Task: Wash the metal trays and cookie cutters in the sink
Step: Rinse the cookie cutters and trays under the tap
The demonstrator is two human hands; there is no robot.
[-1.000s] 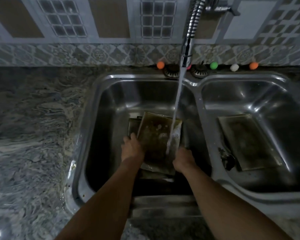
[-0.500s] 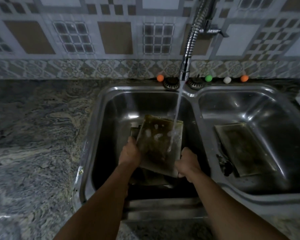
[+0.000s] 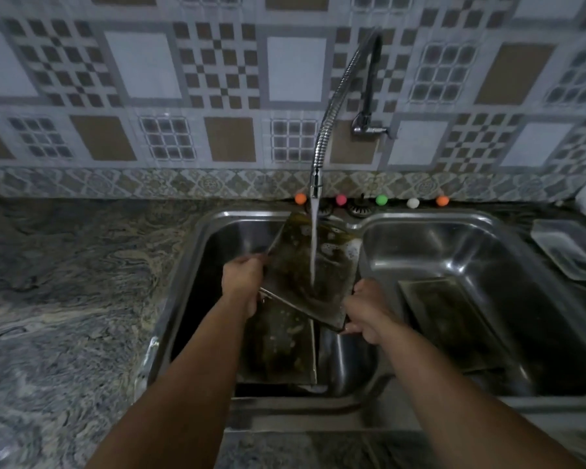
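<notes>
Both hands grip tray, tilted, far end raised

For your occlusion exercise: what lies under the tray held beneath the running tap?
Under the held tray, another dirty tray lies in the left basin. Its far end is covered by the held tray and the left hand, so anything there is hidden.

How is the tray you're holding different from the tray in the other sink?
The held tray is tilted up under the running water, gripped by the left hand and right hand. The tray in the right basin lies flat, untouched, out of the stream. Both look like stained rectangular metal.
</notes>
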